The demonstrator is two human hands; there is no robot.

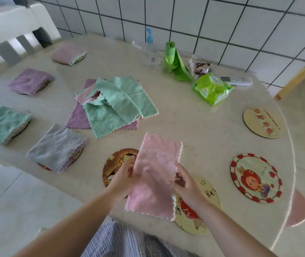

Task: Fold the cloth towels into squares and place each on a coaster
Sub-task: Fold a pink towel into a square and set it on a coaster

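I see the round table [194, 127] filling the view, and I place everything else against its near edge. At the table's middle lies a heap of unfolded towels [114, 102], green over purple. Along its left side sit four folded towels on coasters; the grey one [57, 147] is closest to the near edge. Over the near edge I hold the pink towel [155, 175], folded into a long strip. My left hand [123, 175] pinches its left side, fingers clamped on the cloth; my right hand [185, 180] grips its right side likewise. Under it lie a brown coaster [114, 164] and a yellow coaster [203, 201]. Two more bare coasters sit to the right.
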